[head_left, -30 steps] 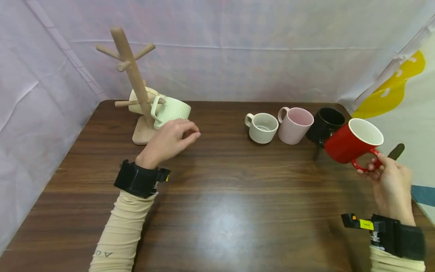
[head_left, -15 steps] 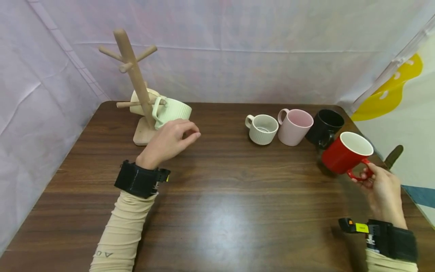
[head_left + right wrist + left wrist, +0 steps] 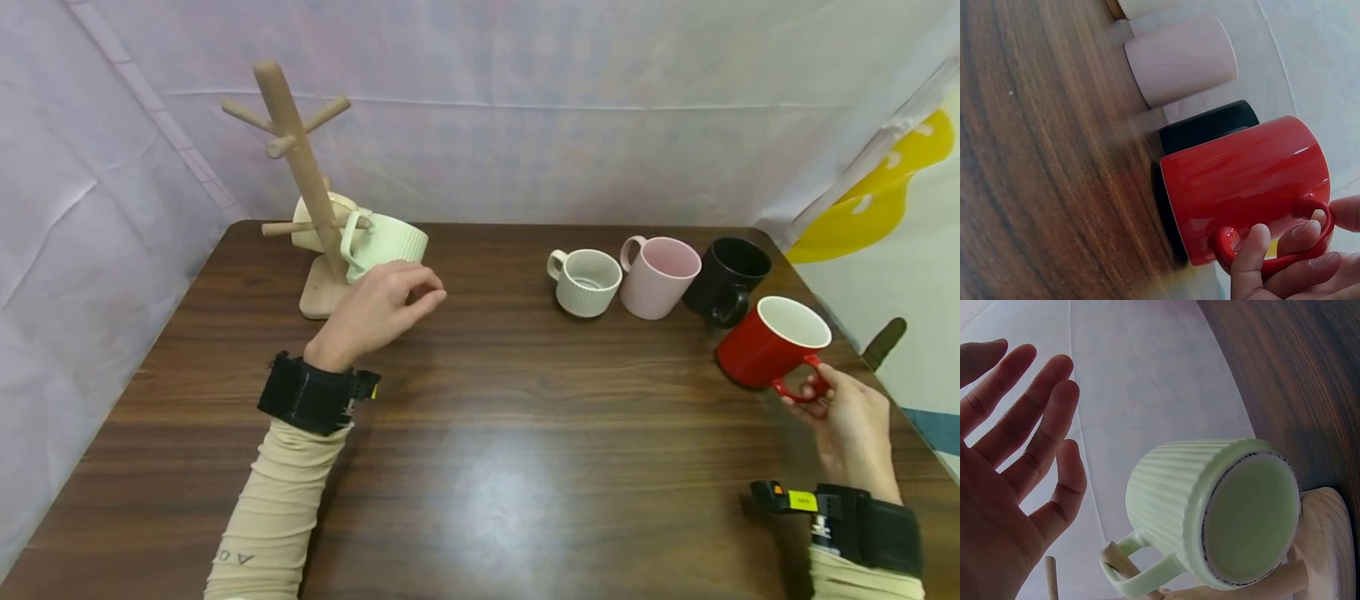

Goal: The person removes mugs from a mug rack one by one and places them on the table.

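My right hand (image 3: 855, 417) grips the handle of a red mug (image 3: 1241, 181) with a white inside, its fingers through and around the loop. The mug stands nearly upright, its base right at the tabletop, just in front of a black mug (image 3: 726, 275). Loosely curved and holding nothing, my left hand (image 3: 378, 312) hovers in front of a pale green ribbed mug (image 3: 1210, 506). That mug hangs by its handle from a lower peg of a wooden mug tree (image 3: 300, 167). A cream mug (image 3: 306, 229) shows partly behind the post.
Along the back right of the brown table (image 3: 480, 400), a small white ribbed cup (image 3: 587, 292) and a pink mug (image 3: 656, 283) stand in a row with the black mug. A pale curtain (image 3: 525, 108) hangs behind. The table's right edge lies close to the red mug.
My right hand has lowered the red mug to the table, and the mug has become more upright. The left hand has stayed in place.
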